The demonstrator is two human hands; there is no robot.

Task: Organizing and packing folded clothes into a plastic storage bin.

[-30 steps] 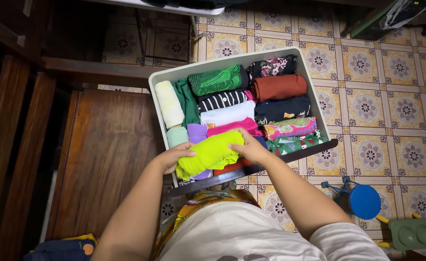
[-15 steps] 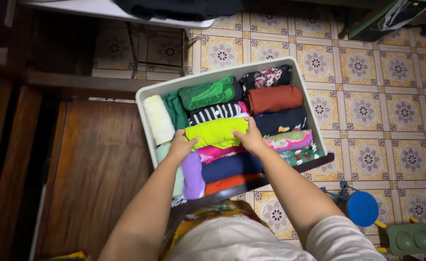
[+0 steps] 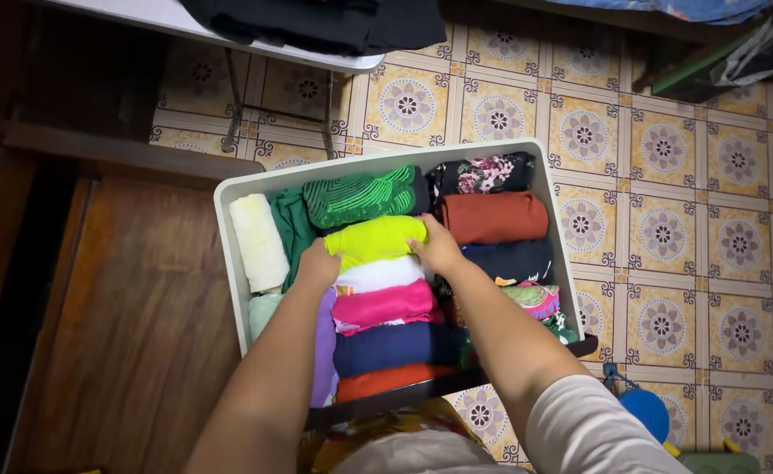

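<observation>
Two bare hands are seen pressed to the ends of a lime-yellow folded garment, which is set in the middle row of an open white drawer, between a green patterned roll behind it and a white folded piece in front. The patterned tile floor is spread to the right, and a dark wooden surface to the left, its far edge lost in shadow. The drawer's near edge is largely covered by the forearms and the person's body. The left hand is closed on the garment's left end, its fingertips tucked out of sight; the right hand is clasped on the right end, with its fingers curled over the fold. A rust-brown roll lies just beside the right hand. A blue round object is cut off by the sleeve at the bottom and is hard to identify.
</observation>
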